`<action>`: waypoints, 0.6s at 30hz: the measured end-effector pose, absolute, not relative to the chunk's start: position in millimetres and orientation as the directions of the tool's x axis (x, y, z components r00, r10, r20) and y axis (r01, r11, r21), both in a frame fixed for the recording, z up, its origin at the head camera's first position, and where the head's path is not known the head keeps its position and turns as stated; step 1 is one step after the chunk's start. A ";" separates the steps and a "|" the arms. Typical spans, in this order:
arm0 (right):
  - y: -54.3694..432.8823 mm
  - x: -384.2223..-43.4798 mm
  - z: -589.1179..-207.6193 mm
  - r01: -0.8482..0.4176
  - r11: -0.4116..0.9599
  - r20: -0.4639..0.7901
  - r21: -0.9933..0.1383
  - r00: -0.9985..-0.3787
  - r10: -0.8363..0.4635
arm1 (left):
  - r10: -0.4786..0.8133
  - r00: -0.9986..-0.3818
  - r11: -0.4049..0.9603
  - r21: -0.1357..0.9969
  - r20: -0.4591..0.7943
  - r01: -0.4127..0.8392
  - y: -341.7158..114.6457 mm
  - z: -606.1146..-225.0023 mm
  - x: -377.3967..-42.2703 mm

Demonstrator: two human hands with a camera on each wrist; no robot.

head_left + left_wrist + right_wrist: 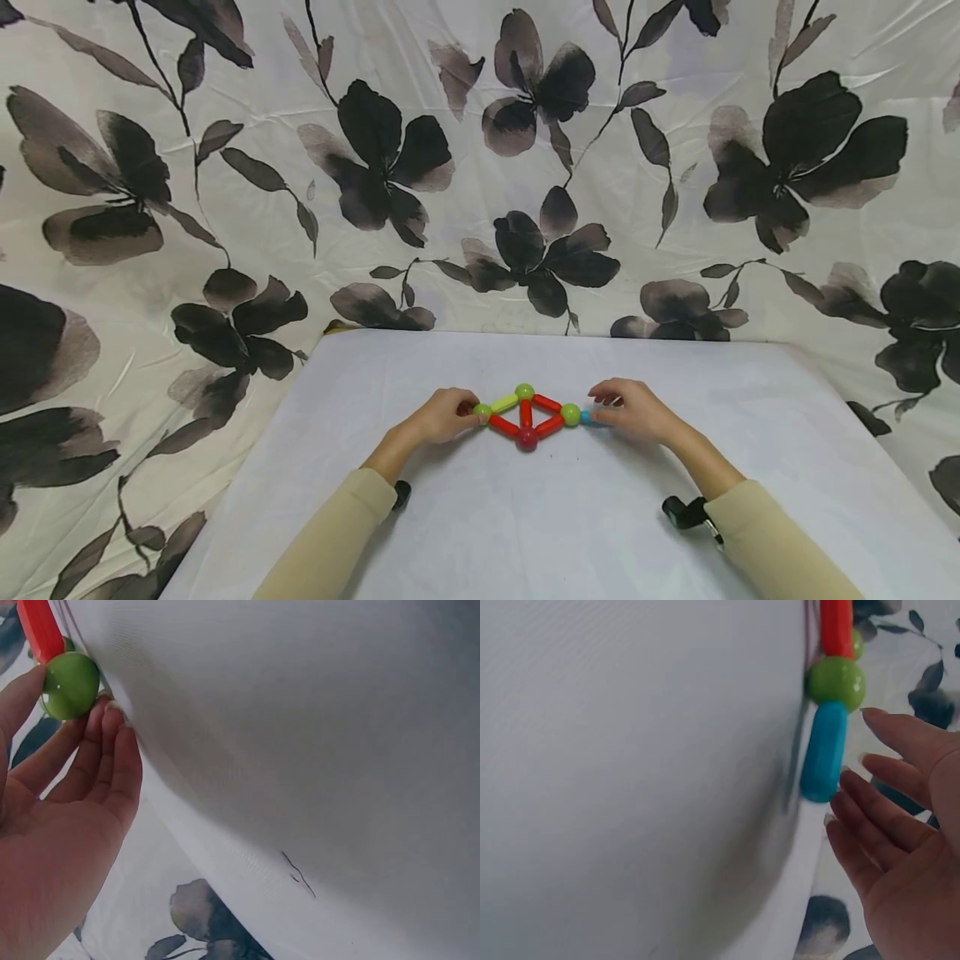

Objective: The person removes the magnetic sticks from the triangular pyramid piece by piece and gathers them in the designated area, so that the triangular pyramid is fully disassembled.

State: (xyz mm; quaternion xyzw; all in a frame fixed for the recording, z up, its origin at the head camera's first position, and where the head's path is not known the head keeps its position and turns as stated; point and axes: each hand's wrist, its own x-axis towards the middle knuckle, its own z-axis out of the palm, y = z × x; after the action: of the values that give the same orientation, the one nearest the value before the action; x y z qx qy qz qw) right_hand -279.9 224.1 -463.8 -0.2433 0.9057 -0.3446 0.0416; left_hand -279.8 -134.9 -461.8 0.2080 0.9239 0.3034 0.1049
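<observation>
On the white table lies a diamond-shaped figure of short coloured rods and balls. Its left corner is a green ball [482, 412], which my left hand [446, 416] pinches between thumb and fingers. Another green ball [524, 391] forms the top corner, and a red ball [527, 439] the bottom one. Red rods [549, 427] and one yellow-green rod [505, 403] join the balls. From the right green ball [571, 415] a blue rod [824, 754] sticks outward. My right hand [636, 412] is beside this rod, fingers spread and loosely bent, not gripping it.
The white table [487, 533] has its far edge in front of a hanging cloth [465, 300] with dark flowers. A black wrist device [684, 512] is at the right sleeve, another [402, 495] at the left. Thin dark marks [298, 874] show on the white surface.
</observation>
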 end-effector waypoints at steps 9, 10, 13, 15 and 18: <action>168.9 -290.6 -451.4 -0.466 0.619 0.134 -0.632 -0.853 -0.505 | 0.447 -0.892 0.729 0.606 -0.069 0.319 -137.5 -460.6 -278.9; 161.8 -292.7 -451.4 -0.473 0.616 0.136 -0.629 -0.848 -0.512 | 0.449 -0.891 0.728 0.607 -0.070 0.319 -137.7 -460.8 -278.8; 142.3 -298.1 -452.3 -0.485 0.613 0.125 -0.623 -0.836 -0.534 | 0.452 -0.889 0.721 0.618 -0.076 0.314 -137.8 -461.7 -279.0; 131.2 -301.6 -453.8 -0.495 0.611 0.114 -0.618 -0.825 -0.554 | 0.459 -0.885 0.715 0.623 -0.076 0.318 -138.2 -462.8 -279.5; 117.3 -307.0 -455.9 -0.508 0.597 0.103 -0.621 -0.808 -0.580 | 0.466 -0.882 0.710 0.626 -0.072 0.324 -138.9 -464.5 -280.8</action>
State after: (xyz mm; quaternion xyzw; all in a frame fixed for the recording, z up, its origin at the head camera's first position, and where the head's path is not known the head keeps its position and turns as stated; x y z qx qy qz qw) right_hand -307.0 117.3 -455.9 -0.3051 0.8919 -0.3292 0.0547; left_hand -280.8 -138.9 -464.5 0.2151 0.9176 0.3145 0.1129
